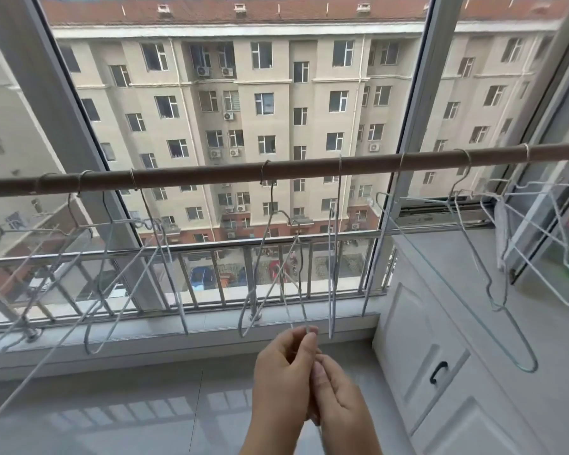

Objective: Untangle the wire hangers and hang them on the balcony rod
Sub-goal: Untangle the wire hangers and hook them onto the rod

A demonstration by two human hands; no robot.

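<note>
Left hand (283, 366) and right hand (339, 389) both pinch the lower tip of the thin pale wire hanger (304, 307), which rises steeply toward the brown balcony rod (211, 175).

Brown rod (211, 174) carries perhaps eight wire hangers (332, 274) hooked along it.

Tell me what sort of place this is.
Likely an enclosed apartment balcony, several floors up: a rod strung with wire hangers spans the big windows, a metal railing lines them low down, and an apartment block faces it.
</note>
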